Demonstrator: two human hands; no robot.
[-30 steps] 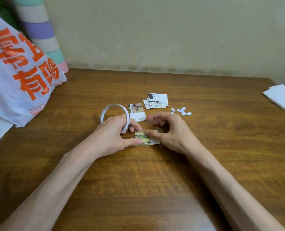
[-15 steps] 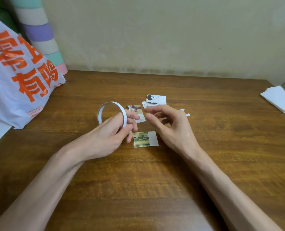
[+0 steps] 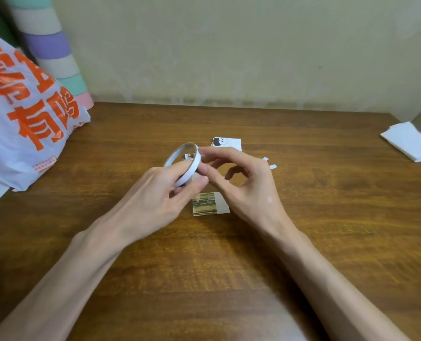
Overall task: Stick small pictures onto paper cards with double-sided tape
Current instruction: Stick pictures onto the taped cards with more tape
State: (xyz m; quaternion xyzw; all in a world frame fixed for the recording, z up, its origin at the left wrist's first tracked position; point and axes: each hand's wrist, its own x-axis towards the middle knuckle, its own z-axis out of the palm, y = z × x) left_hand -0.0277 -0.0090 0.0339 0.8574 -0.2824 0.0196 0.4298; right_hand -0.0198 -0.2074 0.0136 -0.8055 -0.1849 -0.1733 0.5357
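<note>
Two bare forearms reach in from the near edge over a brown wood table (image 3: 204,279) & meet mid-frame. Left hand (image 3: 160,193) holds a thin white tape roll (image 3: 192,169) up off the table, ring tilted, fingers curled round its lower rim. Right hand (image 3: 248,190) meets it from the other side: index tip & thumb pinch the roll's right edge, other fingers curled loosely behind. Can't tell whether a tape end is lifted.

Just below the grip, between the two wrists, a small card (image 3: 210,205) lies flat on the table w/ a greenish picture on its left part & a bare white strip on its right; neither hand touches it.

Just beyond the grip, a small pile of cards (image 3: 226,143), top one w/ a black-&-white picture. Right of the grip, past the right knuckles, a few tiny white paper scraps (image 3: 273,166).

Far left of the grip, a white plastic bag (image 3: 24,119) w/ orange lettering; behind it a pastel-striped tube (image 3: 54,52) against the wall. Far right, a stack of white paper (image 3: 411,141) at the table edge.
</note>
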